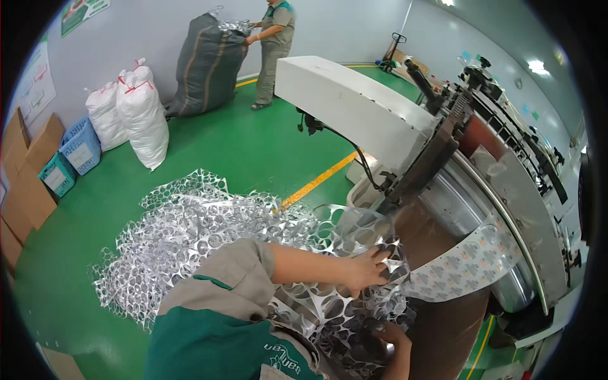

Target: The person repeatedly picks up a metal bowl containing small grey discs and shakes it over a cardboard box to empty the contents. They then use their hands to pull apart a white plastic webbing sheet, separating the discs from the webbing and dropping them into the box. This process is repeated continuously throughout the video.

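My left hand (367, 271) lies over a silvery sheet of punched foil scrap (339, 310), its fingers spread and nothing gripped in them. Lower down, my right hand (394, 337) is curled at the edge of the same scrap, beside a dark, shiny rounded shape (370, 342). What its fingers close on is partly hidden. A printed strip of foil (468, 263) with rows of small designs runs from the machine's metal roller (453, 199) toward my hands. Left of my arm, a big heap of scrap with round holes (171, 234) covers the floor.
The machine's white housing (354, 104) juts out ahead, above a pale bin (364, 177). A curved metal bar (506, 221) crosses its right side. Farther off, a person (277, 47) handles a large dark sack (209, 66). White sacks (142, 117), baskets (81, 145) and cardboard (28, 196) stand left.
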A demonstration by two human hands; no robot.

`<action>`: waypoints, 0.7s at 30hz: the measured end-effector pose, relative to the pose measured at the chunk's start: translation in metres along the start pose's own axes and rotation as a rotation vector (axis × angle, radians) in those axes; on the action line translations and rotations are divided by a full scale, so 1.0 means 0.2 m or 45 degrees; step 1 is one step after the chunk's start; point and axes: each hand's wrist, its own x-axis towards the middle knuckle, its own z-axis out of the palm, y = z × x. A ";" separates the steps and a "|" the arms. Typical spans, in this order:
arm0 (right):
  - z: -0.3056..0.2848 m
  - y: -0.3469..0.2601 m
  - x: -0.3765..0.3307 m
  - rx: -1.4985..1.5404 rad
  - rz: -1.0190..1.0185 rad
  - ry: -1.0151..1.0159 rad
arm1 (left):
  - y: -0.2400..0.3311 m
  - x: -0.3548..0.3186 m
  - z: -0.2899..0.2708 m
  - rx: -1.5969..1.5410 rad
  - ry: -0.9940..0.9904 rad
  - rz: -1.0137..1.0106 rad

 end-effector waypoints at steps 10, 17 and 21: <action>-0.61 -0.61 -0.56 0.416 -0.231 0.346 | 0.03 0.09 0.13 0.131 -0.017 -0.049; -0.59 -0.28 -0.87 1.511 -1.198 0.918 | 0.06 0.13 0.20 0.073 0.281 -0.041; -0.21 0.49 -0.37 2.235 -0.784 1.283 | 0.09 0.18 0.31 -0.207 0.471 -0.030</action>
